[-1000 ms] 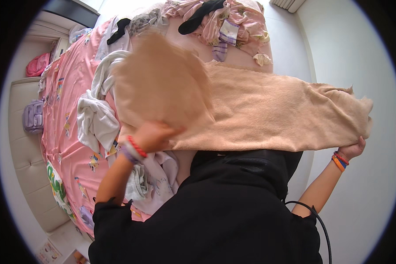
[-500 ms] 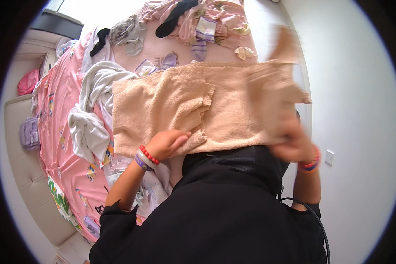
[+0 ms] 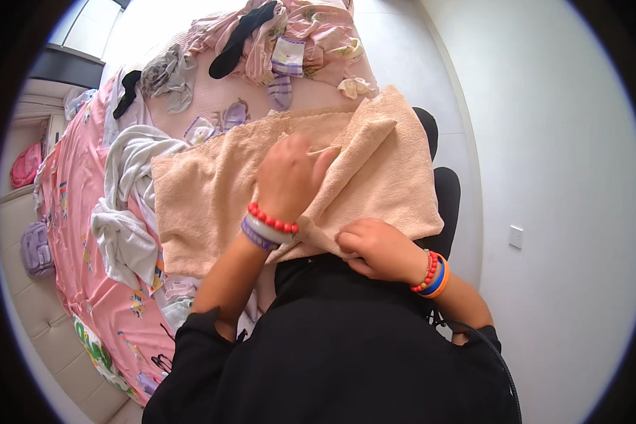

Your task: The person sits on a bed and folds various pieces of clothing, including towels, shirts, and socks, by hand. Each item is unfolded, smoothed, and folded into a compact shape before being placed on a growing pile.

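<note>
A peach-coloured towel lies across my lap and the bed edge, its right part folded over toward the middle in loose wrinkles. My left hand rests over the middle of the towel near the fold, thumb spread away from the fingers; the fingertips are partly hidden and slightly blurred. At the towel's near edge, right of centre, my right hand has its fingers closed on the cloth. Beaded and rubber bracelets circle both wrists.
White towels lie to the left on a pink patterned bedspread. Beyond the peach towel are purple-and-white socks, a black sock and crumpled pink clothes. A white wall stands on the right.
The towel's right part has come down and over toward the middle. My left hand has moved up onto the fold, and my right hand has moved left to the near edge.
</note>
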Available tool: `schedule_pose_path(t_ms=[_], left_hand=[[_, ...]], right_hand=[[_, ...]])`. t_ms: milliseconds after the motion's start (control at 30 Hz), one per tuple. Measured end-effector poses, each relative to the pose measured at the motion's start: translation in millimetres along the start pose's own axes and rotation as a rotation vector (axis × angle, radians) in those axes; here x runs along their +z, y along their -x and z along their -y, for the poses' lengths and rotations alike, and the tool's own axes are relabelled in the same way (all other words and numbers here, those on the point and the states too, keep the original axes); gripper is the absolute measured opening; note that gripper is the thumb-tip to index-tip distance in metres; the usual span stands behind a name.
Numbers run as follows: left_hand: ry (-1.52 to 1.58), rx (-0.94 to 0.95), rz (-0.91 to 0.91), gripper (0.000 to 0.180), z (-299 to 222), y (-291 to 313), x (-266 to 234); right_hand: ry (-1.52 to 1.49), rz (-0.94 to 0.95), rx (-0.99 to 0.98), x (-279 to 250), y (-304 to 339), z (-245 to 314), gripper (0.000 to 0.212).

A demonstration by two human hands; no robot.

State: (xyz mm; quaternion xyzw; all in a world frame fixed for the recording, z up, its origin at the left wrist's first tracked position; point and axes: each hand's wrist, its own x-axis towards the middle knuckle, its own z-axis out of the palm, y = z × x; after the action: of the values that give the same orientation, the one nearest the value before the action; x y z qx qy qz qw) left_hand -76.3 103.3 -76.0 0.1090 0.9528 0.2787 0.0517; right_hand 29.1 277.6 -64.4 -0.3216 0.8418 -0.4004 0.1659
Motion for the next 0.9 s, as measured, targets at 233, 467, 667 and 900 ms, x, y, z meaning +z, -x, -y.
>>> schedule_pose_path(t_ms=[233, 467, 667, 900], left_hand=[[0.309, 0.155, 0.096, 0.05, -2, -56, 80], [-0.191, 0.128, -0.57, 0.051, 56, -48, 7], [-0.075, -0.363, 0.435, 0.056, 48, 46, -10], [1.182, -0.744, 0.206, 0.052, 65, 93, 52]], right_hand=[[0.005, -0.001, -0.029, -1, -5, 4, 0.015], [-0.229, -0.011, 0.067, -16, 3, 2, 0.018], [0.131, -0.287, 0.171, -61, 62, -26, 0.052], [0.286, -0.61, 0.336, -22, 88, -58, 0.064]])
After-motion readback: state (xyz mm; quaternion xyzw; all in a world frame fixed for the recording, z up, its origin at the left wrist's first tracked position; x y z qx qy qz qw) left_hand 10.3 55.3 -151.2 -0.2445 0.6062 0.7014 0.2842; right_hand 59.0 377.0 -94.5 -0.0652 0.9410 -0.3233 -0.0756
